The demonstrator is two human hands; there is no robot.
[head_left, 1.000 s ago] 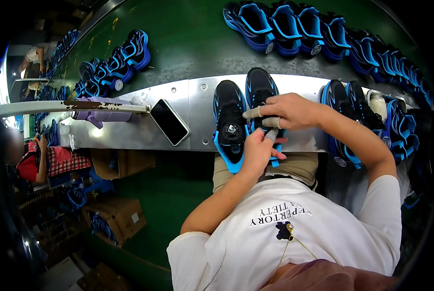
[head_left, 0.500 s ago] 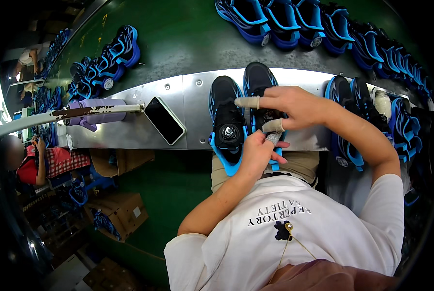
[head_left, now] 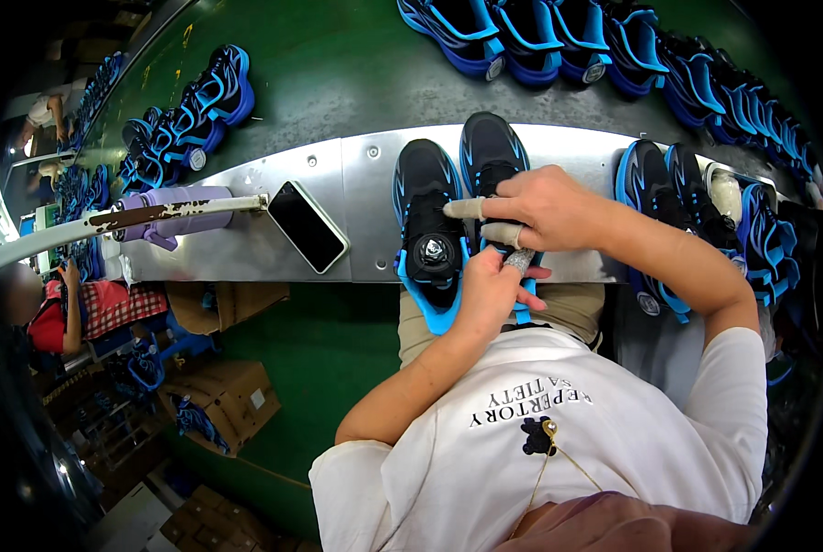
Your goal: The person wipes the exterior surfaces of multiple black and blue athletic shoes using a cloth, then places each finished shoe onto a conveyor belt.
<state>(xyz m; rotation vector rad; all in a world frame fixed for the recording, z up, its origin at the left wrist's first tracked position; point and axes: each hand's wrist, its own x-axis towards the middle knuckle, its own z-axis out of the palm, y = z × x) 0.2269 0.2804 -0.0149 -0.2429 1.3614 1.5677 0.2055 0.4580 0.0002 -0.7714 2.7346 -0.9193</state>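
Observation:
Two black sneakers with bright blue edges stand side by side before me, toes away. The left sneaker (head_left: 424, 189) shows a round dial on its tongue, and no hand is on it. My left hand (head_left: 491, 293) is closed at the collar of the right sneaker (head_left: 491, 143), its fingertips showing past the collar on the right. Above it, my right hand (head_left: 542, 210) bends over the tongue with fingers drawn in; beige finger covers (head_left: 467, 209) sit on its fingertips. A silvery grey wrapped piece (head_left: 520, 260) shows between the hands. What the right fingertips grip is hidden.
A phone (head_left: 308, 227) and a lilac bottle (head_left: 177, 216) lie on the metal ledge (head_left: 365, 184) to the left, beneath a worn white bar (head_left: 108, 221). More sneakers (head_left: 655, 198) stand at right; rows line the green surface (head_left: 329, 64). Cardboard boxes (head_left: 232, 396) sit lower left.
My right hand's fingers have drawn closer together and now cover the right sneaker's dial, which showed between them before. The left hand stays nearly in place. The view has shifted slightly.

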